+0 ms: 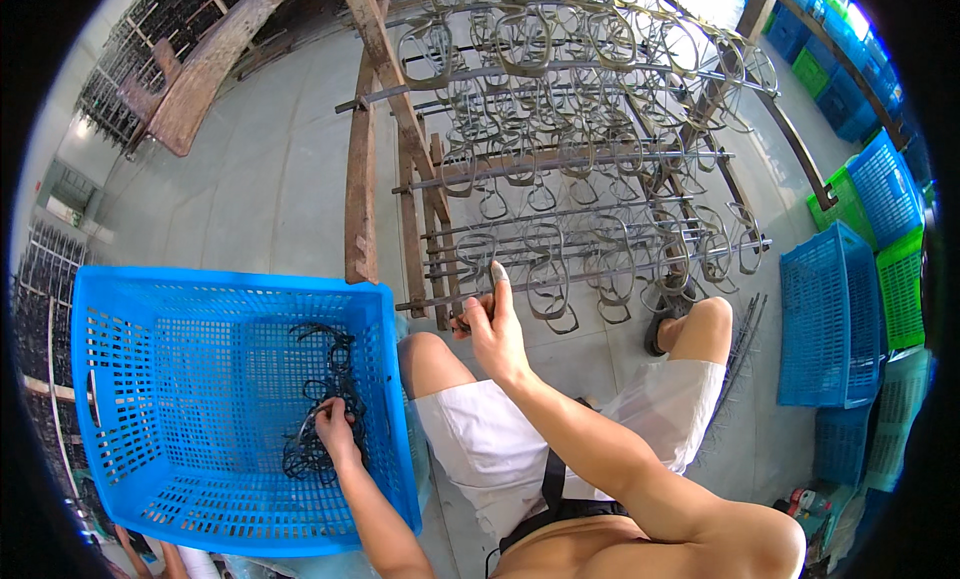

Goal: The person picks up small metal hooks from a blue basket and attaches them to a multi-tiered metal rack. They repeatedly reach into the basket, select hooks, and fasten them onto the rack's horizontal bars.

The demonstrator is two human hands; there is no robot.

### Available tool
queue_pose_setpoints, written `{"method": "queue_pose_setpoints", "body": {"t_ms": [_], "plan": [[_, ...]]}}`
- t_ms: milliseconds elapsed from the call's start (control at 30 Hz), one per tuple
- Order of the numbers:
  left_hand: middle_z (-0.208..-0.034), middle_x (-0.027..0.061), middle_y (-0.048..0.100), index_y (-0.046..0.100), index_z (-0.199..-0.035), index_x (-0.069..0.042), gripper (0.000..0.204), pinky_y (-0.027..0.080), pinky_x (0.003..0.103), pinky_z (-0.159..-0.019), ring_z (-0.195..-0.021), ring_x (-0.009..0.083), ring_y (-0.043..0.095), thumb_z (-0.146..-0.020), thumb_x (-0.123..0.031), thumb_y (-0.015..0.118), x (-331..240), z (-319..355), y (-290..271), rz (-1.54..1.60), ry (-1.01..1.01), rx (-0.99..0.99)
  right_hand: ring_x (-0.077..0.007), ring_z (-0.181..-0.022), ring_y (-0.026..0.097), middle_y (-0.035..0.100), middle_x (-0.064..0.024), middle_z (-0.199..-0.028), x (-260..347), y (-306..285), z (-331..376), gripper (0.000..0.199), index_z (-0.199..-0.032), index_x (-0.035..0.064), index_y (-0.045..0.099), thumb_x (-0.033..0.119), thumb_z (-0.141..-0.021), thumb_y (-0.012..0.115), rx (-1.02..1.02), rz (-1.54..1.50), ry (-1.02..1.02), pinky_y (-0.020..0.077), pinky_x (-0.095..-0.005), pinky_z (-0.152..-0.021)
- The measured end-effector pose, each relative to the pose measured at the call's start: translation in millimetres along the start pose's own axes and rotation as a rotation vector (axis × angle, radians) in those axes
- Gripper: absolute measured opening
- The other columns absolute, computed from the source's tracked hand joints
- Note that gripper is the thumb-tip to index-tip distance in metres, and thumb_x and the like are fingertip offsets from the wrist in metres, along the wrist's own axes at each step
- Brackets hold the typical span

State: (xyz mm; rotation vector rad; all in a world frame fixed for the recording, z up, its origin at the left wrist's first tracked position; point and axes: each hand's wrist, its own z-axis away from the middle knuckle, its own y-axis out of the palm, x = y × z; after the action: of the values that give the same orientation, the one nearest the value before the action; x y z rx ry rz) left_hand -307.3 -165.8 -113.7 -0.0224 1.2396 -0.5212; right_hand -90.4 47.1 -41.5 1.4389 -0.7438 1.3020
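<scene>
My left hand (336, 429) reaches into a blue plastic basket (235, 281), its fingers bent into a small tangled heap of thin black looped pieces (308, 457). Raised in front of my knees, my right hand (495, 329) has its index finger stretched up and the other fingers curled. Something dark shows by those curled fingers, too small to name. Just beyond that hand, metal rods (600, 272) carry rows of thin, greenish see-through loops (547, 279) that look like glasses frames. The fingertip overlaps the lowest rods at their left part; whether it touches them I cannot tell.
A wooden rack (362, 199) supports the rods in several tiers. Blue crates (828, 314) and green crates (903, 289) are stacked at the right. Loose thin rods (742, 354) lie on the floor by my right leg. A wooden board (215, 69) juts in at the upper left.
</scene>
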Motion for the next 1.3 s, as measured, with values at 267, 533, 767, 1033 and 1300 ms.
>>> {"method": "queue_pose_setpoints", "body": {"t_ms": [267,533,767,1033,1300], "plan": [[-0.101,0.0182,0.064,0.064,-0.09,-0.003,0.03,0.046,0.046,-0.079,-0.094,0.0375,0.059,-0.083,-0.031,0.057,-1,-14,0,-1.221,0.089,-0.003,-0.0207,-0.084,0.054,0.054,-0.0147,-0.102,48,-85,39,0.072,-0.143,0.0029,0.012,0.013,-0.088,0.057,0.314,0.55,-0.252,0.0462,-0.0323,-0.076],[-0.115,0.0203,0.052,0.053,-0.11,0.0,0.041,0.038,0.046,-0.094,-0.109,0.0385,0.046,-0.073,-0.011,0.065,-101,62,129,-0.9,1.189,0.218,-0.0203,-0.084,0.06,0.059,-0.0116,-0.086,146,-414,45,0.031,-0.108,0.0035,0.059,0.005,-0.077,0.058,-0.523,0.68,0.368,0.0471,-0.032,-0.073],[-0.105,0.022,0.054,0.053,-0.112,0.001,0.037,0.045,0.043,-0.079,-0.092,0.0383,0.052,-0.082,-0.02,0.059,-82,24,207,-0.842,1.084,0.184,-0.0336,-0.121,0.034,0.04,-0.0152,-0.123,93,-512,-55,0.037,-0.106,0.0075,0.056,0.013,-0.07,0.063,-0.453,1.927,-0.423,0.0281,-0.0449,-0.103],[-0.086,0.0086,0.066,0.066,-0.09,-0.008,0.02,0.052,0.037,-0.073,-0.082,0.0266,0.063,-0.072,-0.015,0.068,-231,178,70,-0.894,1.829,-0.099,-0.0233,-0.102,0.051,0.053,-0.0092,-0.107,177,-535,13,0.017,-0.094,0.0024,0.057,0.014,-0.083,0.054,-0.624,0.962,-0.587,0.0418,-0.0369,-0.09],[-0.095,0.0118,0.065,0.067,-0.086,-0.013,0.016,0.047,0.04,-0.078,-0.086,0.0321,0.06,-0.073,-0.02,0.068,-523,175,112,-0.807,1.833,-0.028,-0.0301,-0.103,0.052,0.057,-0.0141,-0.109,375,-488,71,0.03,-0.114,0.0035,0.053,0.008,-0.085,0.054,-1.171,2.0,-0.992,0.0411,-0.0383,-0.087]]}}
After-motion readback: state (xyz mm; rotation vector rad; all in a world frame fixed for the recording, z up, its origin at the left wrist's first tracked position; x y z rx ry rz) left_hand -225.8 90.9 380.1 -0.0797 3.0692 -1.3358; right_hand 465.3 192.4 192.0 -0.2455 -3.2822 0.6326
